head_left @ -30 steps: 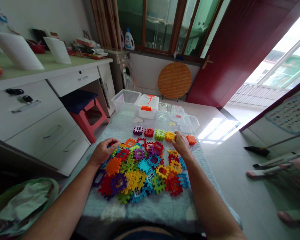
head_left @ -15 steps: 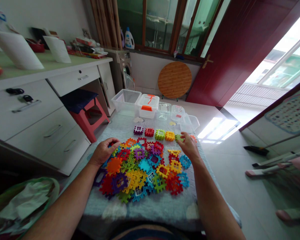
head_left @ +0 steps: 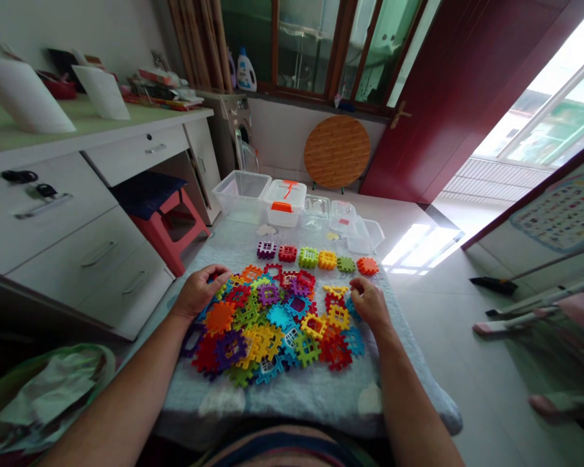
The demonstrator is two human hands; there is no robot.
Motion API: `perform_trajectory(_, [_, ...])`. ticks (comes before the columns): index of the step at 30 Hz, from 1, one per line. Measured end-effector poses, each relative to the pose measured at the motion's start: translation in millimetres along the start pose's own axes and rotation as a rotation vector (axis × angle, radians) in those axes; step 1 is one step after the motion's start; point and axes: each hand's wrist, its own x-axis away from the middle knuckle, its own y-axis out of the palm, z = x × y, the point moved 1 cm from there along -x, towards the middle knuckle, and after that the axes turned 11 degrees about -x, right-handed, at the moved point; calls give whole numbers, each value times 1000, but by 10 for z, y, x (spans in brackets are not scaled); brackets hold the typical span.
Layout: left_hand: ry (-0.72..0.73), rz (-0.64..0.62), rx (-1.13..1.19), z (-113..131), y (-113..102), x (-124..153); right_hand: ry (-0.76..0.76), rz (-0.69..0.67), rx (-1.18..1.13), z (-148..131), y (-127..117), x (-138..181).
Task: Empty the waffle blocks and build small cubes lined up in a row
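The right hand is pulling back, leaving the green piece lying free beyond its fingers, now curling by a blue piece. The left hand is resting narrow-fingered at the pile. I can't tell if either is gripping.

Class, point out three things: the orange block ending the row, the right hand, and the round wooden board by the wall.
Orange block [head_left: 368, 266]: head view, middle of its upper face.
Right hand [head_left: 371, 303]: head view, back of the hand.
Wooden board [head_left: 337, 152]: head view, middle of its face.
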Motion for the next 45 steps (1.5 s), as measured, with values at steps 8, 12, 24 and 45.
perform_trajectory(8, [-6, 3, 5, -15, 0, -6, -153, -86, 41, 15, 88, 23])
perform_trajectory(12, [-5, -5, 9, 2, -5, -1, -180, -143, 5, -18, 105, 25])
perform_trajectory(24, [-8, -2, -6, 0, 13, 3, -256, -73, -57, -306, 153, 27])
perform_trajectory(45, [0, -10, 22, -30, 17, 10, -334, -446, -136, -692, 495, -41])
